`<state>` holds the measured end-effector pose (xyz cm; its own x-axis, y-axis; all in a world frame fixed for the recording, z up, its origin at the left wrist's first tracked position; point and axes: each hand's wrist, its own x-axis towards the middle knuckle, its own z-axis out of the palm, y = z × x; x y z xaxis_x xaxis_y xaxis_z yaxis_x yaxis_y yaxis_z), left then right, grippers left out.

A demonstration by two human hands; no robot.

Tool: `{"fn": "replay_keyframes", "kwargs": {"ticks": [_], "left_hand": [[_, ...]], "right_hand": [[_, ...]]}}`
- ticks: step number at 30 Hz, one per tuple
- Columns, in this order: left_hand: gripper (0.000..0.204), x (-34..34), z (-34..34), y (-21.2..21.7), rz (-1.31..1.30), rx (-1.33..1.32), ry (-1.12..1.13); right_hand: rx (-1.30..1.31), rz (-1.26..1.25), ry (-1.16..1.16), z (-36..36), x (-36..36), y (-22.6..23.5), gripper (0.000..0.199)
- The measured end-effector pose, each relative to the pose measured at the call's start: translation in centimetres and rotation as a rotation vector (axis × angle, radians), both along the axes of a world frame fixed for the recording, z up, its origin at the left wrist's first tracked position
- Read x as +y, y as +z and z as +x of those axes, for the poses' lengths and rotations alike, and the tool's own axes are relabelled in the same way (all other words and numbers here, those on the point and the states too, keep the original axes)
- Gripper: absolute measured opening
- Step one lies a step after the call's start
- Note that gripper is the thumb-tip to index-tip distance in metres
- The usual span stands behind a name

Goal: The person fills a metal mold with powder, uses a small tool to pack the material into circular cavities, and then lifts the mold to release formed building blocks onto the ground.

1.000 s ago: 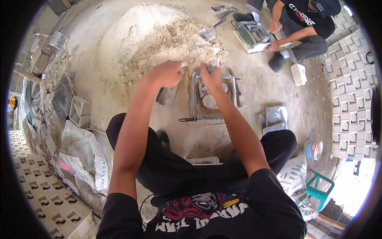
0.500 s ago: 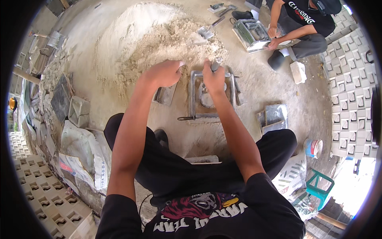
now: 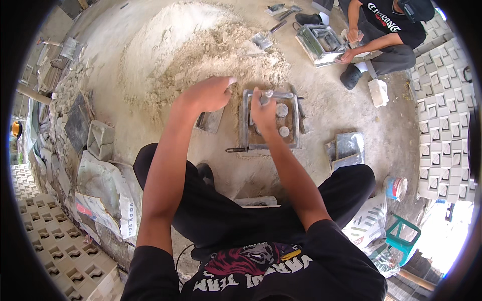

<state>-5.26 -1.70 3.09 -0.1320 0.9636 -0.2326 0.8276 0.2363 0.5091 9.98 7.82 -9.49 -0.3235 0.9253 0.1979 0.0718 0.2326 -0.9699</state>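
Note:
A square metal mould frame (image 3: 244, 123) lies on the floor in front of me, with a sandy bed and pale round pieces (image 3: 282, 110) inside. Over its left half is my right hand (image 3: 264, 113), closed around a tool (image 3: 269, 94) whose silvery end shows above the fist. The rest of that tool is hidden by the hand. My left hand (image 3: 207, 95) hovers to the left of the frame with curled fingers and a pale fingertip pointing right. Whether it holds anything is hidden. Beneath it lies a grey metal plate or box (image 3: 213, 120).
A big heap of pale sand (image 3: 201, 50) rises beyond the frame, with a small trowel (image 3: 261, 41) on it. At upper right a co-worker's hands (image 3: 351, 47) work at another metal mould (image 3: 321, 45). Metal plates (image 3: 349, 146) and a white block (image 3: 377, 93) lie right.
My right hand has moved down and to the left with the tool, uncovering the round pieces in the frame. My left hand has barely moved. The co-worker's one hand has lifted from the other mould.

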Motion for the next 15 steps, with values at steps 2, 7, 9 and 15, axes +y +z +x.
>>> {"fn": "replay_keyframes", "kwargs": {"ticks": [2, 7, 9, 15], "left_hand": [[0.047, 0.4, 0.0, 0.2, -0.005, 0.006, 0.003], [0.046, 0.1, -0.5, -0.6, -0.004, 0.038, 0.002], [0.046, -0.1, -0.9, -1.2, 0.053, 0.038, -0.008], [0.046, 0.6, -0.1, -0.8, -0.005, -0.003, -0.012]], "right_hand": [[-0.064, 0.119, -0.041, -0.3, 0.2, -1.4, 0.040], [-0.120, -0.023, -0.010, -0.7, 1.5, 3.1, 0.041], [-0.115, 0.019, 0.019, -0.6, 1.9, 4.2, 0.040], [-0.097, 0.111, 0.002, 0.1, 0.3, -2.1, 0.038]]}}
